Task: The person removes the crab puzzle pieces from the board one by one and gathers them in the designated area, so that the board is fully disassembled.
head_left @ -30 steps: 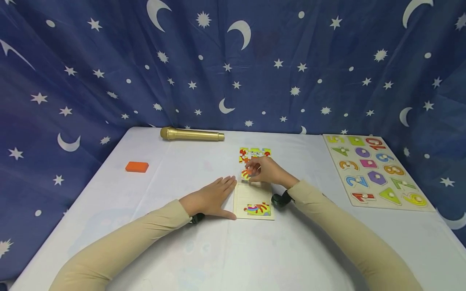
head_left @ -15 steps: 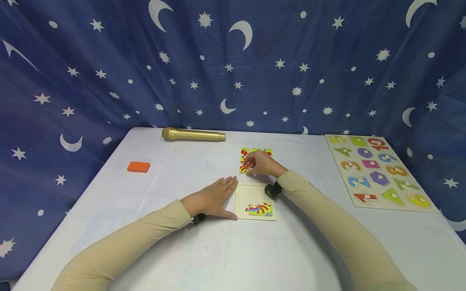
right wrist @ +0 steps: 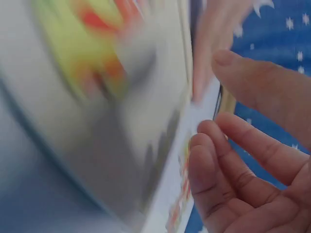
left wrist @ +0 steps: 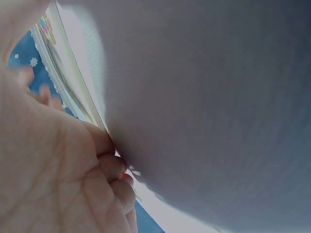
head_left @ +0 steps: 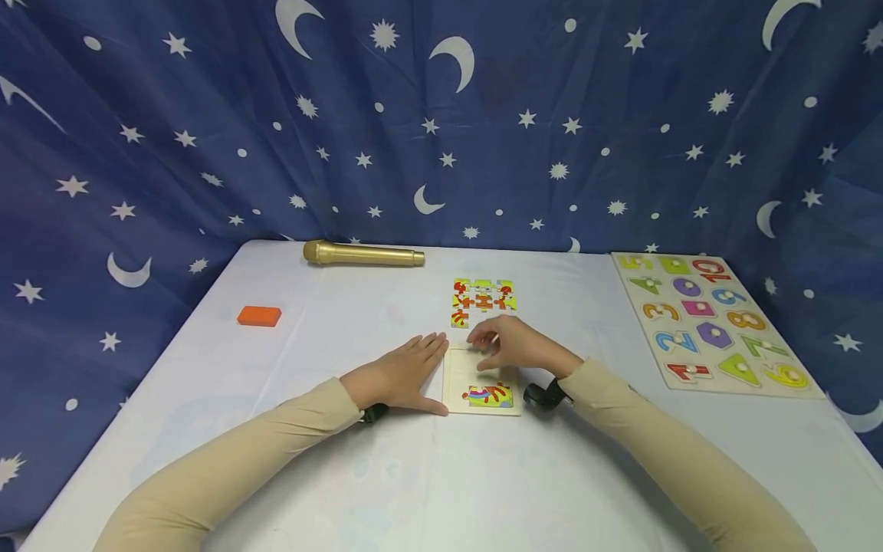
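My left hand [head_left: 403, 373] lies spread on the table, fingertips and thumb at the left edge of a shallow wooden puzzle tray [head_left: 455, 376]. Joined picture pieces [head_left: 490, 396], red, yellow and rainbow-striped, lie in the tray's lower right. Over the tray's upper part hovers my right hand [head_left: 516, 343], thumb and loosely bent fingers apart. Nothing shows between them in the right wrist view. Just beyond the tray, several loose jigsaw pieces [head_left: 484, 301] lie in rows, with one piece [head_left: 459, 318] at the near left; my right hand partly covers the area beside it.
A gold microphone [head_left: 364, 254] lies at the table's back edge. An orange block [head_left: 259, 316] sits at the left. A number-and-shape peg board [head_left: 713, 326] lies on the right. Behind the table hangs a blue curtain [head_left: 510, 92] with moons and stars.
My right hand reached away to the loose pieces, then came back over the tray. A piece near its fingers shifted away from the tray to the rows. The left hand stayed in place.
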`<move>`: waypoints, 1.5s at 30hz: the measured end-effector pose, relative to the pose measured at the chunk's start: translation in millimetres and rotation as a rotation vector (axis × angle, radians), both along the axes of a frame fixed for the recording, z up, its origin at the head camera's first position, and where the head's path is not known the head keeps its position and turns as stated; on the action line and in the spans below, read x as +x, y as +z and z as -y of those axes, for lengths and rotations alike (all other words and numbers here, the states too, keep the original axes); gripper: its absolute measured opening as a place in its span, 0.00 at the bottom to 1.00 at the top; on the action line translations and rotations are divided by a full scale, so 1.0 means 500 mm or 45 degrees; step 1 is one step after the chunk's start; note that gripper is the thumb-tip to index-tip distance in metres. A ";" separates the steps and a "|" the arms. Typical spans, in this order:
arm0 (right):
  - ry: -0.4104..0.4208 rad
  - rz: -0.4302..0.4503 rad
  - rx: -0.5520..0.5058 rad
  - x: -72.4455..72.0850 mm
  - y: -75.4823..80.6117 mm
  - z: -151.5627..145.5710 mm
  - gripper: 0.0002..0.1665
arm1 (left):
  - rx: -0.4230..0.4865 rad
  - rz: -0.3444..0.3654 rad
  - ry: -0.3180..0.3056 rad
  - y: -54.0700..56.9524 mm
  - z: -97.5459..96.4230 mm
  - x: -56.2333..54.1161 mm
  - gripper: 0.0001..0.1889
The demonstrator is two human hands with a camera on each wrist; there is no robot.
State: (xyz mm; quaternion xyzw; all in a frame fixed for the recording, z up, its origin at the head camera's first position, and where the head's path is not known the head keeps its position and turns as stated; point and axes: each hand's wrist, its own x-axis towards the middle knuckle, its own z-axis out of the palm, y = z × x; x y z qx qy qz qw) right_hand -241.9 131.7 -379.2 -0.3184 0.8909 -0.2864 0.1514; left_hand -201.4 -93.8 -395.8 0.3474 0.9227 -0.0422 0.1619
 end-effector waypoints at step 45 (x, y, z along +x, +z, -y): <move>0.148 -0.117 0.015 0.107 -0.022 -0.015 0.20 | 0.012 -0.023 -0.021 0.003 0.002 0.004 0.57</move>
